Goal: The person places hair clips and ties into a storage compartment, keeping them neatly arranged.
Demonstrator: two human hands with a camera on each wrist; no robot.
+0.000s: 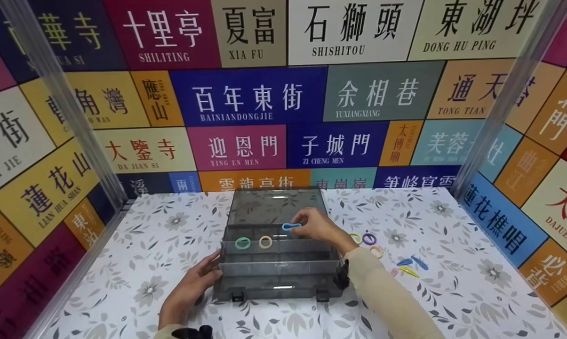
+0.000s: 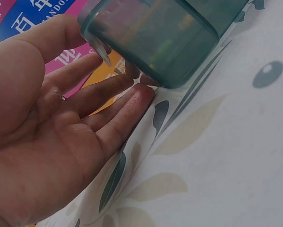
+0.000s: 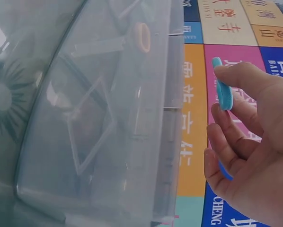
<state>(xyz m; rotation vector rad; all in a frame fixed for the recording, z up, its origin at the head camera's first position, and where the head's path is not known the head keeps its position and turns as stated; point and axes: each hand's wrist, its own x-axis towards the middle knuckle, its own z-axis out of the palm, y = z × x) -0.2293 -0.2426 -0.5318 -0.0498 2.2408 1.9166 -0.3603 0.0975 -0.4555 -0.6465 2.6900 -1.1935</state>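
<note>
A smoky translucent compartment box (image 1: 278,268) stands on the table with its lid (image 1: 276,207) raised at the back. Between thumb and forefinger, my right hand (image 1: 317,228) pinches a light blue hair tie (image 3: 223,85), squeezed into a narrow loop above the box's back compartments. My left hand (image 1: 191,285) is at the box's left side; its fairly straight fingers (image 2: 127,111) touch the wall near a corner. A green hair tie (image 1: 243,243) and a beige hair tie (image 1: 265,242) lie in the back left part of the box.
Right of the box, partly behind my right forearm, lie a purple hair tie (image 1: 369,239), a yellow-green one (image 1: 356,238) and a peach one (image 1: 376,252). Nearby are several hair clips, among them a yellow clip (image 1: 409,271) and blue ones. Printed panels (image 1: 248,96) enclose the floral-patterned table (image 1: 137,263).
</note>
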